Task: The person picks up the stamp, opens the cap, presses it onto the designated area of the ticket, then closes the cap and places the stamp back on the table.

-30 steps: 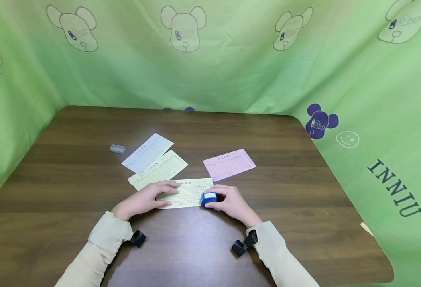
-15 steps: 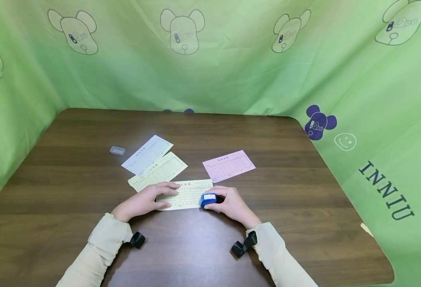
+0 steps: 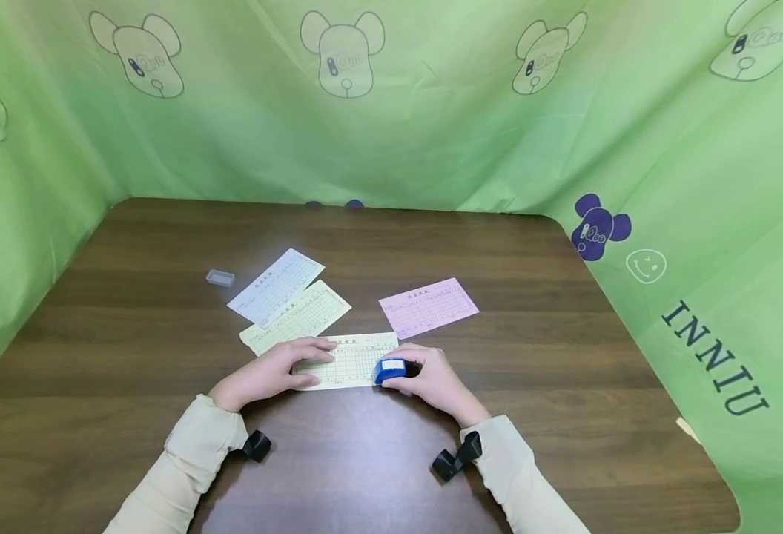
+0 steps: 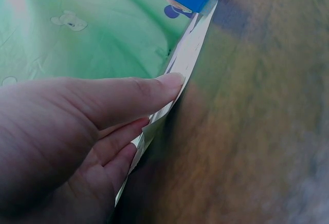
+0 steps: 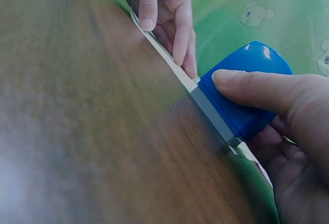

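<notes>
A pale yellow printed form (image 3: 351,360) lies on the table in front of me. My left hand (image 3: 278,369) rests on its left part, thumb and fingers spread and pressing the paper flat. My right hand (image 3: 431,377) pinches a blue stamp (image 3: 390,370) between thumb and fingers, upright on the form's right end. In the right wrist view, the stamp's grey base (image 5: 216,113) sits against the paper, its underside hidden. The left wrist view shows my thumb (image 4: 167,85) on the form's near edge, with the stamp beyond.
Behind my left hand, a white-blue form (image 3: 274,285) overlaps another yellow form (image 3: 305,315). A pink form (image 3: 429,306) lies at the back right. Left of the papers is a small clear plastic cap (image 3: 220,278). Green curtain (image 3: 431,148) surrounds the brown table (image 3: 532,334).
</notes>
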Demonstrator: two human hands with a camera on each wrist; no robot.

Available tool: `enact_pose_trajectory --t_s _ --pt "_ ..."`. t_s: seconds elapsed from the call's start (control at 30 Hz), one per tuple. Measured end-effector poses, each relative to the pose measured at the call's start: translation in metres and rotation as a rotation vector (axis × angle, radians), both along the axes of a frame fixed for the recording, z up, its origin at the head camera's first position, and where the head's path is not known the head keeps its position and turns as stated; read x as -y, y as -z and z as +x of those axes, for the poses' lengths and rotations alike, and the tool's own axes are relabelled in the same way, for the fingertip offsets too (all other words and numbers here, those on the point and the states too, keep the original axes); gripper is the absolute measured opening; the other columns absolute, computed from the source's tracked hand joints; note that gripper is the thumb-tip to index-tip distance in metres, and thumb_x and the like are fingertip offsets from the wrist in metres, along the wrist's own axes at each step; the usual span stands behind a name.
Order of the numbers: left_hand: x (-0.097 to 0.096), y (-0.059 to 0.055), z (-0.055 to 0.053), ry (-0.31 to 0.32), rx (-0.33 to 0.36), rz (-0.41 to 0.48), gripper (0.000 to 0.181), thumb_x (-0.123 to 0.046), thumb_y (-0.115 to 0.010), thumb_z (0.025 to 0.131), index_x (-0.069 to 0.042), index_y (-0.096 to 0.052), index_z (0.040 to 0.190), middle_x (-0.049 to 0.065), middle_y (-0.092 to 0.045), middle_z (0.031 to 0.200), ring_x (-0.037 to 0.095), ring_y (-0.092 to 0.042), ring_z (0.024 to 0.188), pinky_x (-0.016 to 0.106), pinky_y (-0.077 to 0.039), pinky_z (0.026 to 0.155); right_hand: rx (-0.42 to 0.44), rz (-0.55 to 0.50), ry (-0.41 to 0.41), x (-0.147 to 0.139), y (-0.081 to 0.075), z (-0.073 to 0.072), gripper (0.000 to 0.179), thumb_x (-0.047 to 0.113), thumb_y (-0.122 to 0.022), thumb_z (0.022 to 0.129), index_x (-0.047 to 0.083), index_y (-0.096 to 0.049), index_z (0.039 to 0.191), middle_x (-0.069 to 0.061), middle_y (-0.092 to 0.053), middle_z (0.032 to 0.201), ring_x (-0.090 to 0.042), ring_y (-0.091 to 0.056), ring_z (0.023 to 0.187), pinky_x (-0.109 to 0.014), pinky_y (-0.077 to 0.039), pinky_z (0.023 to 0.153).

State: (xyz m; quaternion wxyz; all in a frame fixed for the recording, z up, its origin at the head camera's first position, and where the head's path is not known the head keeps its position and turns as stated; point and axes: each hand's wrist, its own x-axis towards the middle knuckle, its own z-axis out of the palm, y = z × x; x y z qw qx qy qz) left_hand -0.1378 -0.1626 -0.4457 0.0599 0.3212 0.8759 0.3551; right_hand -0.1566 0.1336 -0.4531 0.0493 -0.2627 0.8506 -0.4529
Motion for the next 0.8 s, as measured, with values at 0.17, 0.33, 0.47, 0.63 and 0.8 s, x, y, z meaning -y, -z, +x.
enact_pose_trajectory --t_s 0.17,0.33,0.47,0.63,0.8 --pt "0.0000 -0.0004 -0.0006 0.003 0.003 0.001 0.035 -0.007 -0.069 0.087 -0.006 -0.065 0.122 0.011 -0.056 0.139 0.032 -0.048 0.133 0.044 -0.039 0.108 0.014 -0.007 -0.003 0.0000 -0.0016 0.0000 0.030 0.015 -0.083 0.074 0.011 -0.074 0.102 -0.003 -0.072 0.104 -0.009 -0.061 0.096 -0.021 -0.049 0.086" --pt "0.0001 0.0003 -0.0009 0.002 -0.002 0.000 0.035 -0.007 -0.069 0.087 -0.006 -0.065 0.121 0.010 -0.056 0.139 0.032 -0.049 0.132 0.044 -0.039 0.108 0.024 -0.011 -0.004 0.0002 -0.0031 0.0005 0.030 0.016 -0.083 0.074 0.012 -0.074 0.102 -0.003 -0.072 0.104 -0.008 -0.061 0.096 -0.021 -0.049 0.086" --pt "0.0003 0.0014 -0.0011 0.001 0.000 0.002 0.034 -0.008 -0.069 0.087 -0.006 -0.065 0.121 0.010 -0.056 0.139 0.032 -0.049 0.132 0.044 -0.039 0.108 0.022 -0.044 -0.008 0.0001 -0.0042 0.0005 0.030 0.014 -0.083 0.074 0.010 -0.074 0.102 -0.005 -0.072 0.103 -0.007 -0.061 0.094 -0.020 -0.049 0.084" --pt "0.0006 0.0022 -0.0016 0.000 0.001 -0.001 0.035 -0.008 -0.069 0.087 -0.006 -0.065 0.122 0.010 -0.056 0.139 0.032 -0.049 0.132 0.044 -0.039 0.108 0.029 -0.073 0.007 -0.0003 -0.0052 -0.0005 0.031 0.013 -0.083 0.074 0.009 -0.073 0.103 -0.005 -0.072 0.101 -0.005 -0.061 0.093 -0.020 -0.049 0.087" --pt "0.0008 0.0027 -0.0022 -0.004 0.005 -0.008 0.035 -0.008 -0.069 0.087 -0.006 -0.064 0.122 0.010 -0.056 0.140 0.032 -0.049 0.133 0.045 -0.039 0.108 0.042 -0.074 0.012 -0.0007 -0.0035 -0.0021 0.033 0.013 -0.083 0.074 0.008 -0.072 0.105 -0.006 -0.072 0.102 -0.006 -0.062 0.094 -0.021 -0.049 0.088"
